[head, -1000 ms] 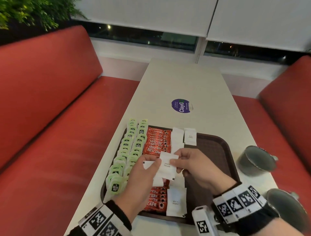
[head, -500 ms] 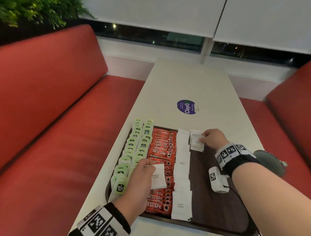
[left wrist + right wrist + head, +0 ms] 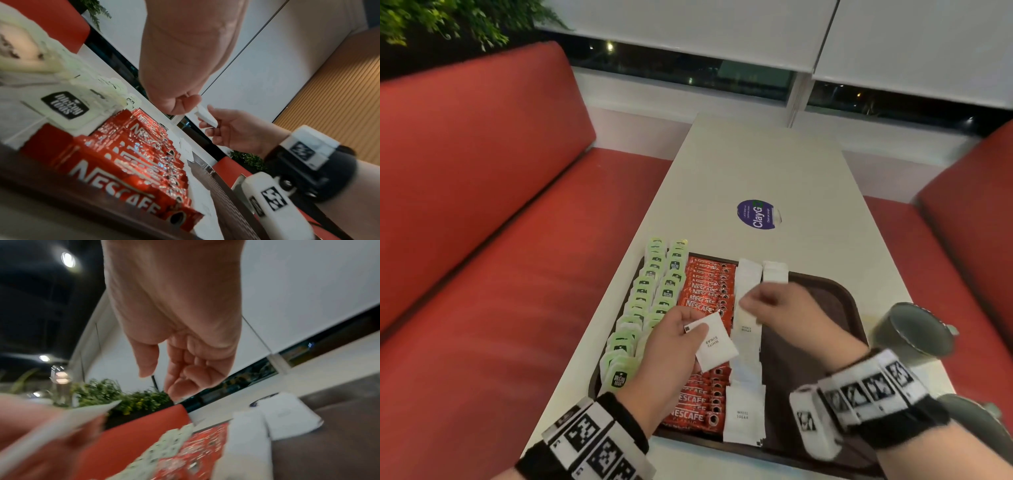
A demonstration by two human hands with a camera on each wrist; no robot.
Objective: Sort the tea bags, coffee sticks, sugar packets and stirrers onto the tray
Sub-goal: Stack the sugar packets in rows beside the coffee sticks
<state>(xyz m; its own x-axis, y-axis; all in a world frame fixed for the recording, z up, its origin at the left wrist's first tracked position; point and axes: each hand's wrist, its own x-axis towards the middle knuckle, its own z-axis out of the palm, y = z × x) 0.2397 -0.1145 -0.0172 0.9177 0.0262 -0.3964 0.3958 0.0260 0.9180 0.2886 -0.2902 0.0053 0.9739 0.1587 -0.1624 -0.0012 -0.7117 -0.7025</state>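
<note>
On the brown tray [image 3: 811,342] lie two columns of green tea bags [image 3: 654,291], a column of red coffee sticks [image 3: 705,291] and a column of white sugar packets [image 3: 744,414]. One more sugar packet [image 3: 775,272] lies alone at the tray's far edge, right of that column. My left hand [image 3: 681,334] hovers over the coffee sticks and pinches a held sugar packet [image 3: 714,342]. My right hand [image 3: 763,305] hangs just right of it above the sugar column. In the right wrist view, this hand [image 3: 174,369] has loosely curled fingers and holds nothing. No stirrers are visible.
Two dark mugs [image 3: 914,332] [image 3: 976,421] stand on the white table [image 3: 756,164] right of the tray. A purple sticker [image 3: 756,214] lies beyond the tray. Red benches [image 3: 482,240] flank the table.
My right hand laid a sugar packet at the tray's far edge, let go, and drew back toward my left hand. The left hand keeps its packet and has barely moved.
</note>
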